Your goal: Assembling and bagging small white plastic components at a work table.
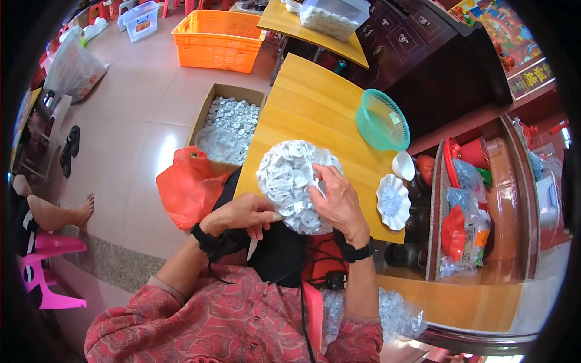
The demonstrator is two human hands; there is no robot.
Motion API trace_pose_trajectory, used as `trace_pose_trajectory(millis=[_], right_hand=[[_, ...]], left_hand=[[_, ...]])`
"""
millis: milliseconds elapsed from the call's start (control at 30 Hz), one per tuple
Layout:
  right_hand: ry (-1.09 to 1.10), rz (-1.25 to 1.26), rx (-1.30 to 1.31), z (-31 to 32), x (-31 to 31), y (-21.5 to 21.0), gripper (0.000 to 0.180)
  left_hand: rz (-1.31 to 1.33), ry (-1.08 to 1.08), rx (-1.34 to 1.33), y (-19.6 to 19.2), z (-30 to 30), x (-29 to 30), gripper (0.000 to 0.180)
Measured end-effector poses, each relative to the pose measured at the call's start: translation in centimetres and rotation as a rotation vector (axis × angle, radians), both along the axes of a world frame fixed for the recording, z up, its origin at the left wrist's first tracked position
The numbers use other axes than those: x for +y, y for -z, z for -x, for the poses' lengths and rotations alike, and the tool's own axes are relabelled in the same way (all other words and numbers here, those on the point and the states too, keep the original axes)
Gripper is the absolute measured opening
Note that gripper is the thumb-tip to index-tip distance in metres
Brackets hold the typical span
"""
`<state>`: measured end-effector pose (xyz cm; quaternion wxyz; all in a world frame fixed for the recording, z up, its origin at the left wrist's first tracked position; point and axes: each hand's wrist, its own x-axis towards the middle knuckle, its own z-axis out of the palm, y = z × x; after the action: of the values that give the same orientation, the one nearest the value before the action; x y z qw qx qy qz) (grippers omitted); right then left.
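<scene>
A clear plastic bag (284,172), bulging with small white round plastic parts, rests at the near edge of the yellow wooden table, above my lap. My right hand (339,199) is closed on the bag's gathered plastic at its right side, fingers bent inward. Beside the bag's lower left, my left hand (248,215) has its fingers curled and its thumb stretched to the bag's edge. Under those fingers a thin white strip (252,249) sticks out; whether they grip it is hard to make out. Both wrists wear black bands.
On the table (315,97) stand a green mesh basket (382,120), a white bowl (403,165) and a scalloped white dish (392,202) with small clear pieces. Left of it, a carton (233,115) holds white parts beside a red plastic bag (192,187). Another person's leg (57,213) shows far left.
</scene>
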<state>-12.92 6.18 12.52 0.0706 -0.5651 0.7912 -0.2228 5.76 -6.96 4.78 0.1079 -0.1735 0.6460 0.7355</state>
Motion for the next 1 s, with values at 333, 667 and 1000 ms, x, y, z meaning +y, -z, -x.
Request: trace_pose_trajectory(millis=[333,667,1000], right_hand=[[-0.013,-0.083,-0.187,1.6,-1.1,0.5,0.037],[0.194,0.039,-0.716,3.0,0.8,0.3,0.035],[0.591,0.513,-1.153,0.9,8.1,-1.8,0.028]], left_hand=[[-0.220,-0.082,0.044,1.7,0.1,-0.3,0.040],[-0.300,-0.276,0.217,1.8,0.8,0.8,0.042],[-0.431,-0.289,0.345,3.0,1.7,2.3,0.037]])
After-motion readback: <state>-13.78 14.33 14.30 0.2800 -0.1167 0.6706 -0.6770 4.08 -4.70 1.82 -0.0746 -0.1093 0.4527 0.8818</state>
